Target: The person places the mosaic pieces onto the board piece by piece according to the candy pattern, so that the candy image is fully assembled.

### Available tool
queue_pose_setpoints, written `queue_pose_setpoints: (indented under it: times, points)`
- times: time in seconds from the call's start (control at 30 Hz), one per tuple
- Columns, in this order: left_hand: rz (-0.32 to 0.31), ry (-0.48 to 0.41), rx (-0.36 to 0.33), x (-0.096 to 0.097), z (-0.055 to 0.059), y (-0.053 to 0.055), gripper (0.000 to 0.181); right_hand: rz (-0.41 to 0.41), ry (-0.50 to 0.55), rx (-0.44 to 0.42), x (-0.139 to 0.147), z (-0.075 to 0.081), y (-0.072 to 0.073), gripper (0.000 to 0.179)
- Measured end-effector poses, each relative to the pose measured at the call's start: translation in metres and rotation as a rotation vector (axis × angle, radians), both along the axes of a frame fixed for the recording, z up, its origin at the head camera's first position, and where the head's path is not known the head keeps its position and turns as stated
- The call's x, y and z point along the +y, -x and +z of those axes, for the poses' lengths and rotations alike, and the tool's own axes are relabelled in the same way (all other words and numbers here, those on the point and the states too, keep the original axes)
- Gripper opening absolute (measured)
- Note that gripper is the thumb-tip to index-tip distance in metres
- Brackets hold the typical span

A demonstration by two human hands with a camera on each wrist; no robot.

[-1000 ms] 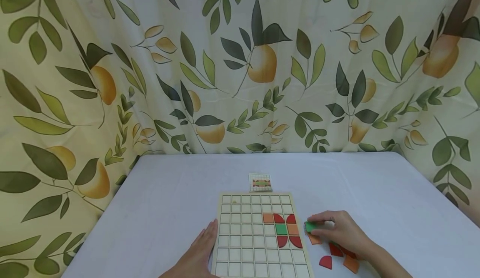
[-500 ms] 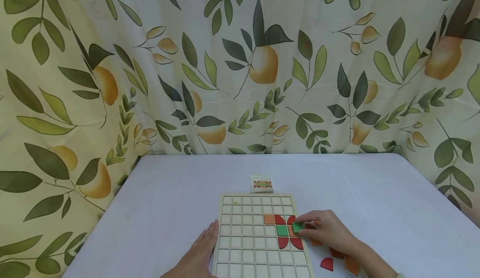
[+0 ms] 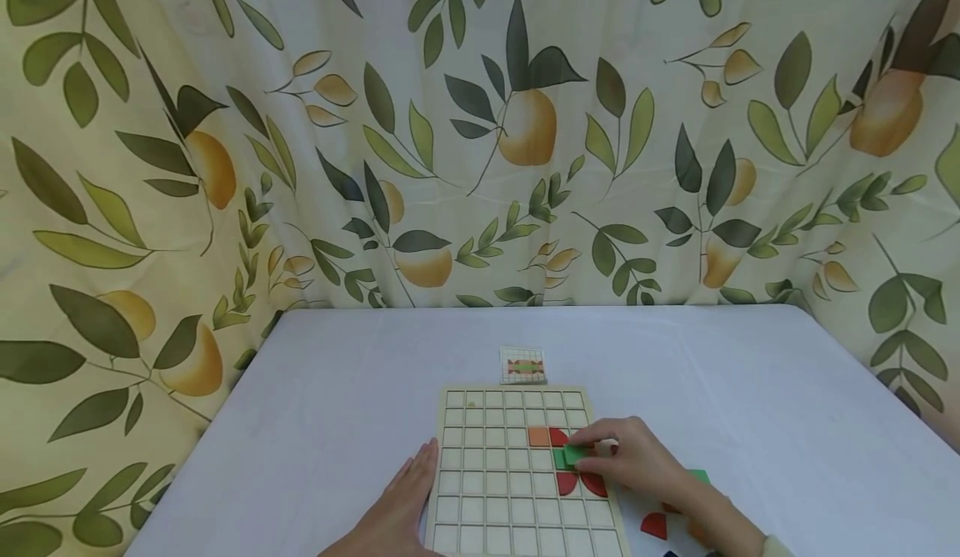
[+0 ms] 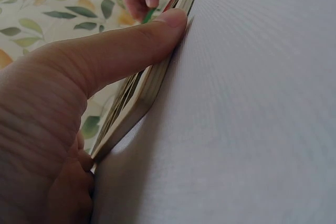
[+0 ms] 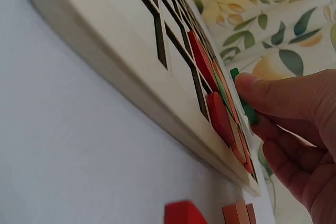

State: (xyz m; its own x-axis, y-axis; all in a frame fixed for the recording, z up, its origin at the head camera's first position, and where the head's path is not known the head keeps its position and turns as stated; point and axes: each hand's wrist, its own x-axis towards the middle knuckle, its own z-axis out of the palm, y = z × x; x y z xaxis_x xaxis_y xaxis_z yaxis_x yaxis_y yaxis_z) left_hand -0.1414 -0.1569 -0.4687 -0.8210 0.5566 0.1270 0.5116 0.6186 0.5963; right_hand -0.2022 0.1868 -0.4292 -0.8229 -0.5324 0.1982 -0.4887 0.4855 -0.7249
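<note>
My right hand (image 3: 633,457) pinches a green square tile (image 3: 573,455) between thumb and fingers, just above the right part of a wooden grid board (image 3: 487,509). In the right wrist view the pinched green tile (image 5: 248,109) stands on edge, apart from the board. Set in the grid are another green square (image 3: 558,459), partly covered by the held one, an orange square (image 3: 538,436) and several red quarter-round tiles (image 3: 566,484). My left hand (image 3: 397,503) rests with straight fingers against the board's left side. Its thumb (image 4: 131,43) lies along the near edge.
Behind the board lies a small pattern card (image 3: 522,367). Loose tiles lie to the right, including a red quarter-round (image 3: 654,526) and a green piece (image 3: 700,475), some hidden under my right forearm. A leaf-and-fruit curtain (image 3: 480,123) hangs behind the white table (image 3: 360,365).
My right hand has carried the green tile leftward from the loose pieces, over the board's right edge, to above the set green square. My left hand has stayed in place.
</note>
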Motion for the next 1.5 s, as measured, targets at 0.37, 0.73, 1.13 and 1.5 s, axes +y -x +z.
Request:
queue_pose_setpoints:
  times: [0.37, 0.73, 1.13, 1.5]
  points:
    - [-0.027, -0.01, 0.032, 0.0, -0.001, 0.0, 0.128, 0.005, -0.002, 0.021, -0.02, -0.002, -0.001, 0.023]
    - [0.015, 0.043, -0.005, 0.0, 0.003, 0.0, 0.129, -0.025, 0.005, -0.02, -0.03, -0.005, -0.003, 0.022]
    - [0.017, 0.026, -0.05, 0.002, 0.004, 0.0, 0.129, 0.03, 0.01, 0.019, -0.035, -0.009, 0.0, 0.019]
    - [0.026, 0.061, -0.04, 0.002, 0.004, 0.0, 0.128, 0.045, 0.043, 0.037, -0.035, -0.013, 0.001, 0.022]
